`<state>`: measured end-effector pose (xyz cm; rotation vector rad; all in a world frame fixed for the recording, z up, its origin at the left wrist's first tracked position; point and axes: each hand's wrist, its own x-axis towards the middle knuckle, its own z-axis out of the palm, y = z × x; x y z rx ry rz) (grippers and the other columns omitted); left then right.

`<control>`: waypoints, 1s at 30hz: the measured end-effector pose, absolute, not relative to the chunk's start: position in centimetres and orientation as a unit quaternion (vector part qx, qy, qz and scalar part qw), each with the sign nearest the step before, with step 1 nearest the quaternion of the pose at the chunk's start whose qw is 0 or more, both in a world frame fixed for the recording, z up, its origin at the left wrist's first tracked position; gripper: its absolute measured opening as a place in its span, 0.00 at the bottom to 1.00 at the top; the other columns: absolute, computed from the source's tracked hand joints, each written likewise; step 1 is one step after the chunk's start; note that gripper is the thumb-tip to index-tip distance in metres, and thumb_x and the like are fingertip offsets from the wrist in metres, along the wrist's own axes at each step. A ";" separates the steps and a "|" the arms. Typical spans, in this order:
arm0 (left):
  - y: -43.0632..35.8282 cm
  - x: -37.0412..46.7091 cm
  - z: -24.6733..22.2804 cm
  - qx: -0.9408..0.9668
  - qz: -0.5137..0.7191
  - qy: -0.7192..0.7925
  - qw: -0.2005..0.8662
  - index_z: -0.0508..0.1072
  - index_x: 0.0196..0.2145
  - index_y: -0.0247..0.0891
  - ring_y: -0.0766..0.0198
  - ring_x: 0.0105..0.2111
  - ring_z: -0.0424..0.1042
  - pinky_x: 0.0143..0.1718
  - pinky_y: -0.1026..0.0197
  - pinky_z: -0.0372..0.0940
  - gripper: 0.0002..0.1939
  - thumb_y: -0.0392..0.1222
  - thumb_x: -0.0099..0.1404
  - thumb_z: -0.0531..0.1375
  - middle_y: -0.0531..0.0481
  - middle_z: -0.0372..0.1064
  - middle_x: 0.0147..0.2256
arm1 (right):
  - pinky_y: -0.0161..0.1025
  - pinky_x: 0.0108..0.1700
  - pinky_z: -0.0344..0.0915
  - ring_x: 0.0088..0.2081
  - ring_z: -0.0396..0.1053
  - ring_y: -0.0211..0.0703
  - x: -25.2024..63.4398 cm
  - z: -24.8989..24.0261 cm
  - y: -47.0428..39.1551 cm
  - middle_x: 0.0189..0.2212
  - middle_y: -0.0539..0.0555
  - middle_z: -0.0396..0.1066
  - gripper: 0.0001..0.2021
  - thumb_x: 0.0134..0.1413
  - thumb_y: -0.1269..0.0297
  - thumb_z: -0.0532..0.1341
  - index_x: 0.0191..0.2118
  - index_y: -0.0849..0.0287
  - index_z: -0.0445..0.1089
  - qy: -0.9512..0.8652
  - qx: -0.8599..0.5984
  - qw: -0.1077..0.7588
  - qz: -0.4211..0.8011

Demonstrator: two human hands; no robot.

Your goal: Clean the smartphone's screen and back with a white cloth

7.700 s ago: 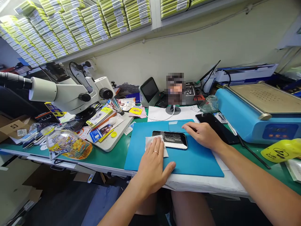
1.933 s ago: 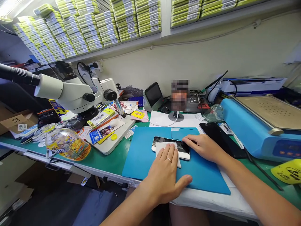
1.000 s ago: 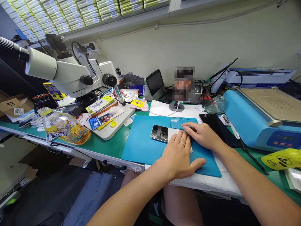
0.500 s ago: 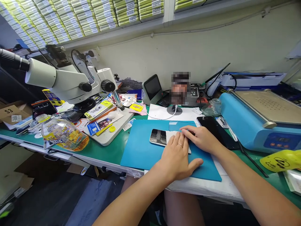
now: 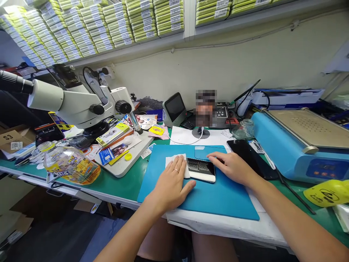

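Note:
My left hand [image 5: 170,185], a ring on one finger, lies flat with fingers stretched out on a white wipe [image 5: 169,159]. The wipe covers the left end of a phone [image 5: 202,176], which lies screen up on a blue mat [image 5: 212,200]. Shelf reflections show in its dark glass, and a white border runs along the near side. My right hand [image 5: 231,165] rests by the phone's far right corner, fingers extended and holding nothing. Whether its fingertips touch the phone I cannot tell. Beyond the phone, a thin clear sheet [image 5: 209,152] lies on the mat.
Right of the mat are a large black tablet [image 5: 249,158], a blue heating plate machine [image 5: 289,145] and a yellow bottle [image 5: 325,193]. A microscope [image 5: 79,100] and a clear plastic jar [image 5: 72,165] stand left. Behind are a small display [image 5: 175,107] and a glass jar [image 5: 245,129].
My left hand has slid left along the phone with the wipe, uncovering the phone's right end. My right hand stays near the far right corner. The camera view has shifted slightly.

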<state>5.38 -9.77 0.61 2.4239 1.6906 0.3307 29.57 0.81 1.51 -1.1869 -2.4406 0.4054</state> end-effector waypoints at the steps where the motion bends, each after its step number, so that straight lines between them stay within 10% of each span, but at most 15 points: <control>1: -10.1 5.2 0.5 0.811 0.111 0.569 0.082 0.46 0.71 0.28 0.49 0.71 0.38 0.68 0.45 0.46 0.37 0.59 0.76 0.44 0.36 0.38 0.71 | 0.44 0.37 0.71 0.38 0.79 0.53 29.6 1.5 0.8 0.40 0.53 0.82 0.20 0.67 0.53 0.50 0.44 0.51 0.78 -0.872 -0.424 0.196 0.146; 8: -11.2 3.0 0.8 0.824 0.110 0.550 0.078 0.50 0.70 0.31 0.53 0.70 0.41 0.69 0.47 0.47 0.33 0.55 0.76 0.46 0.40 0.41 0.70 | 0.47 0.40 0.72 0.41 0.78 0.54 29.7 1.5 0.7 0.43 0.54 0.81 0.21 0.67 0.51 0.49 0.46 0.51 0.77 -0.874 -0.423 0.194 0.138; 19: -9.7 -1.6 1.2 0.826 0.196 0.527 0.046 0.74 0.51 0.44 0.55 0.53 0.72 0.55 0.51 0.68 0.16 0.37 0.75 0.48 0.49 0.75 0.51 | 0.57 0.57 0.66 0.60 0.65 0.65 31.6 3.0 3.5 0.61 0.63 0.68 0.33 0.57 0.45 0.56 0.65 0.54 0.62 -0.877 -0.460 0.118 0.072; 30: -9.1 -3.7 1.8 0.813 0.212 0.541 0.042 0.72 0.47 0.42 0.54 0.52 0.71 0.55 0.50 0.67 0.12 0.37 0.74 0.49 0.47 0.69 0.54 | 0.54 0.53 0.68 0.55 0.69 0.65 31.5 3.4 4.8 0.53 0.63 0.73 0.37 0.52 0.43 0.61 0.65 0.54 0.61 -0.875 -0.468 0.050 0.114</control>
